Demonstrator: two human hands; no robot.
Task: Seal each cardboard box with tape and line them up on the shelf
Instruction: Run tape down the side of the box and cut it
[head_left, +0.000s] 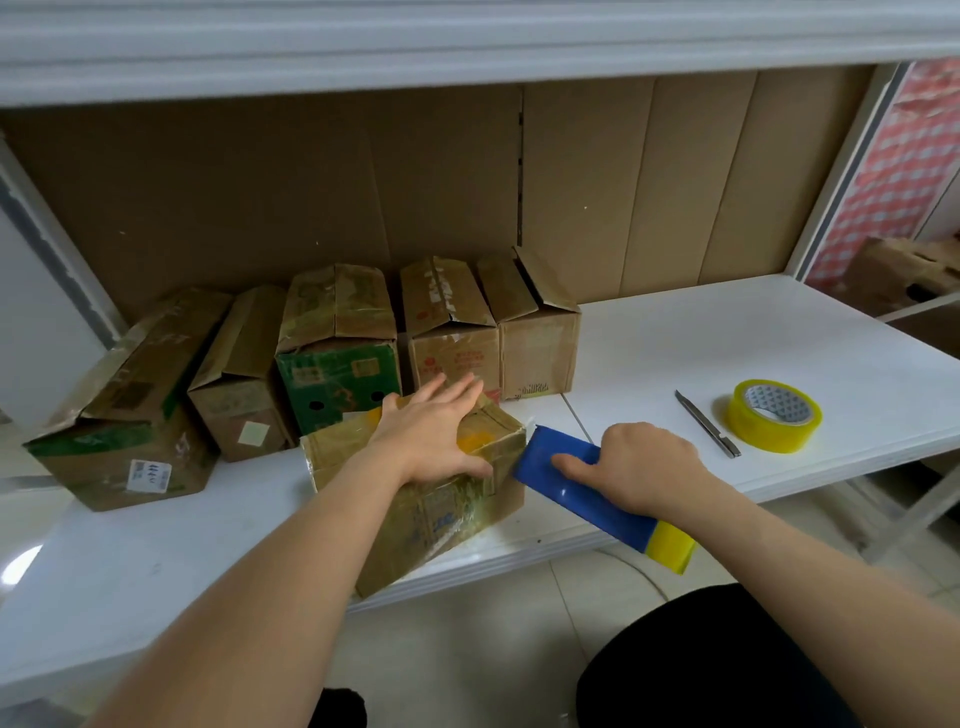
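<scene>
A worn cardboard box (415, 514) lies at the front edge of the white shelf (727, 332), its top glossy with tape. My left hand (431, 431) rests flat on the box top, fingers straight and spread. My right hand (644, 467) grips a blue tape dispenser (566, 478) carrying a yellow roll at its near end. The dispenser's front edge sits against the box's right top corner. Several other boxes (337, 332) stand in a row at the back left of the shelf.
A yellow tape roll (774, 415) and a slim metal utility knife (707, 423) lie on the shelf to the right. Brown cardboard sheets line the back wall. Another box (904, 270) sits beyond the shelf's right post. An upper shelf board hangs overhead.
</scene>
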